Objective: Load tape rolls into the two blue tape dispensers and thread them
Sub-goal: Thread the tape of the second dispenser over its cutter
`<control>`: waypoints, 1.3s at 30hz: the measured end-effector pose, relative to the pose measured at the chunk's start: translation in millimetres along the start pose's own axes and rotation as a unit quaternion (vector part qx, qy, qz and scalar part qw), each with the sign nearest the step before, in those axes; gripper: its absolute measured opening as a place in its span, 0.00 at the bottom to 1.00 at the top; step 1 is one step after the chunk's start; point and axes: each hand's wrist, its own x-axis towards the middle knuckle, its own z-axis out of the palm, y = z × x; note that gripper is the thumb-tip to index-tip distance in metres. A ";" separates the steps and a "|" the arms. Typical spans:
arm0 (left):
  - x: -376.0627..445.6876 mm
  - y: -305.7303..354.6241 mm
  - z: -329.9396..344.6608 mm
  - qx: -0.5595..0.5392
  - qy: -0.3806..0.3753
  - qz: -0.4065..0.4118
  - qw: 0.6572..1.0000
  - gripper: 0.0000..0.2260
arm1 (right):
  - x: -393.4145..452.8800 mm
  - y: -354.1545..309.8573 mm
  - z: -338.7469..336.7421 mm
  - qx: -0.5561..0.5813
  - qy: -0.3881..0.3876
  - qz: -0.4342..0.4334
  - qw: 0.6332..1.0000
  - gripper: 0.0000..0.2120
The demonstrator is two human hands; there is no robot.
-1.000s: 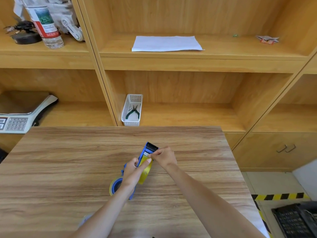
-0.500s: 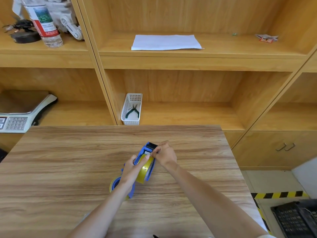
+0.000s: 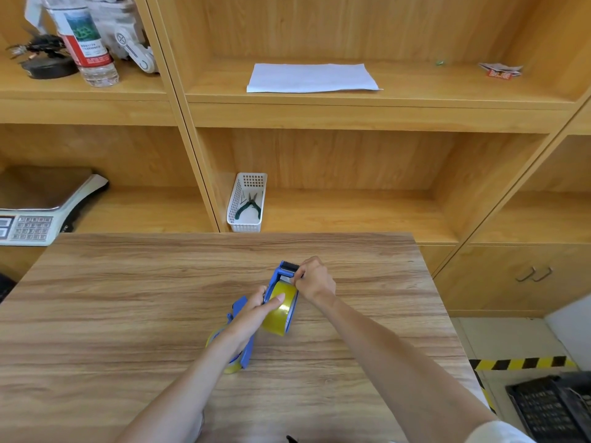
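room: wooden shelving stands behind a wood-grain worktop [image 3: 128, 298]; a white basket [image 3: 246, 203] with pliers sits on the shelf just past the worktop's far edge.
landmark: we place everything by the upper blue dispenser [image 3: 281, 282], which is held up near the middle of the worktop, its toothed black head pointing away from us.
tape roll: a yellow roll [image 3: 281, 310] sits in that dispenser, on the near side of its head.
left hand: our left hand [image 3: 252, 314] wraps the dispenser's body from the left, thumb lying across the roll's face; the fingers are closed around it.
right hand: our right hand [image 3: 315, 281] is at the right of the dispenser's head, fingers pinched narrow; we judge they hold the tape's free end, though the strip itself is too small to make out.
second dispenser: another blue dispenser [image 3: 244, 353] lies on the worktop nearer us, under our left wrist, with a yellow roll [image 3: 230, 367] showing at its near end; whether it is threaded we cannot tell.
step in hand: threading, as we read it.
doing it well: we should keep the left thumb braking the roll, draw the end out flat and straight over the roller toward the teeth, sticky side kept off the frame, and avoid a twist.
risk: the end may fold onto itself or snap back to the roll if the pinch slips.
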 end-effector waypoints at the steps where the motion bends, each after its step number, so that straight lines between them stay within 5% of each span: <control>1: 1.4 -2.5 -2.3 0.011 0.000 0.009 1.000 0.38 | 1.8 0.2 0.7 0.000 -0.001 0.004 1.000 0.07; 5: 9.4 -18.0 -17.1 0.020 -0.036 0.023 0.999 0.46 | 4.1 1.3 1.4 -0.007 0.000 0.021 1.000 0.08; 11: 0.9 -12.2 -9.5 0.037 -0.054 0.028 0.997 0.40 | 3.3 2.5 0.8 -0.015 0.004 0.019 1.000 0.08; 14: 4.0 -9.6 -7.5 -0.013 0.013 0.015 1.000 0.25 | 1.1 0.5 -1.2 -0.010 -0.009 0.015 1.000 0.09; 21: 13.7 -21.4 0.8 0.007 0.140 0.043 0.989 0.36 | 0.3 -2.3 -3.5 -0.027 -0.020 0.017 0.999 0.06; 24: 10.2 -22.5 2.6 0.034 0.130 0.046 0.990 0.44 | -0.2 2.2 -2.7 -0.002 -0.022 0.034 0.999 0.07; 29: 6.8 -22.8 -1.1 0.051 0.085 0.056 0.994 0.38 | -0.6 7.9 -2.3 0.018 -0.009 0.045 0.999 0.09; 39: -4.3 -27.3 -15.7 0.059 -0.022 0.052 0.997 0.41 | 11.3 10.9 -12.6 0.039 0.015 0.059 0.997 0.08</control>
